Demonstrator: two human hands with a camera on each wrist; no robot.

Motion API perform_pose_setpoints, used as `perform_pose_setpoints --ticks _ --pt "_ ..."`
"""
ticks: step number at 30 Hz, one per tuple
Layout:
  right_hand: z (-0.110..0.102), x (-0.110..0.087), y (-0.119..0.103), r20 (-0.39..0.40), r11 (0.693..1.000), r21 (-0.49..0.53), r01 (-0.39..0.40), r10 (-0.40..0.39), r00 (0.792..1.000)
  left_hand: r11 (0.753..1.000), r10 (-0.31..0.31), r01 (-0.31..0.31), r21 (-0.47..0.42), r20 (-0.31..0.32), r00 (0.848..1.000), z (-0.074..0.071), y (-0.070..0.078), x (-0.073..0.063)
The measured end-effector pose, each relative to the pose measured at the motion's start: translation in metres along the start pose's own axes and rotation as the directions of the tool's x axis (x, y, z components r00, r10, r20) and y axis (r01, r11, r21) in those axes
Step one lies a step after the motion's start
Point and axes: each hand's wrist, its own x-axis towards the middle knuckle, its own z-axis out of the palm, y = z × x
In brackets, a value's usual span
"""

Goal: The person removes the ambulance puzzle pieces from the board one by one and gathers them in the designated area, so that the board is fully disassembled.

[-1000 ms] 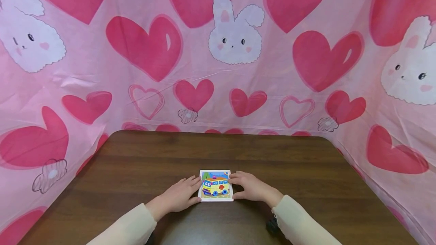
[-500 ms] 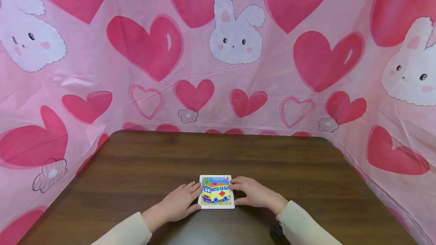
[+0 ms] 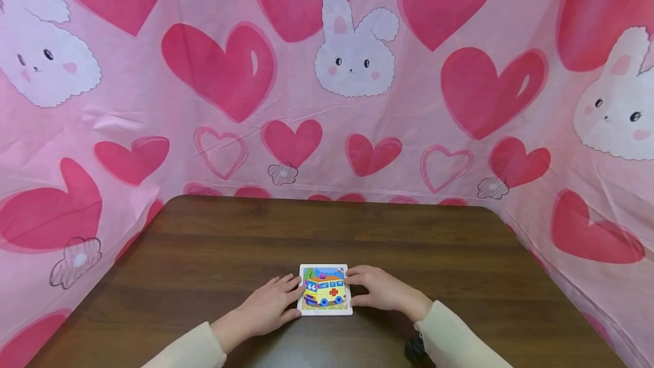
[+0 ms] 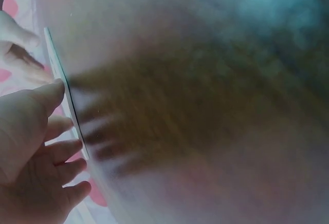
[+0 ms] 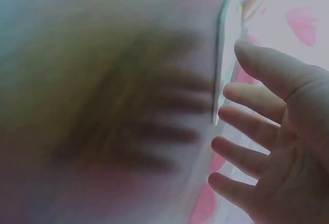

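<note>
Picture board (image 3: 325,289), square and white-bordered, lying flat on a dark brown wooden table (image 3: 327,226), between a person's two bare hands. Its print shows a yellow, blue-wheeled van with eyes and a red cross. The left hand (image 3: 268,306) is at the board's left edge, its thumb by the near left corner and its fingertips along the side, one slightly overlapping the border. The right hand (image 3: 383,289) is at the right edge, thumb near the lower part of that side and fingers further up. Both hands are loosely extended, neither clenched nor curled around the board; the board sits in the gap between their fingertips. In the left wrist view the board appears as a thin edge, with the thumb tip against it. In the right wrist view the fingers are spread beside the edge; exactly which ones touch cannot be told. Pale sleeves (image 3: 455,337) cover the forearms. Behind the table hangs a pink backdrop (image 3: 327,146) with red hearts and white rabbits.
</note>
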Motion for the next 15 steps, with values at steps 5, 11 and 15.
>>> perform_pose_setpoints --ticks 5,11,15 --pt "-0.006 0.012 -0.004 -0.061 0.999 0.032 -0.019 0.021 0.998 1.000 0.006 -0.006 -0.001 -0.016 1.000 0.000 0.000 -0.001" --pt "-0.011 0.032 -0.013 -0.095 0.994 0.098 -0.047 0.056 0.994 1.000 0.010 -0.010 0.002 -0.020 1.000 0.000 0.000 0.000" --pt "-0.010 0.046 -0.019 -0.071 0.988 0.139 -0.060 0.071 0.995 1.000 0.020 -0.020 0.006 -0.032 0.999 0.001 -0.001 0.000"
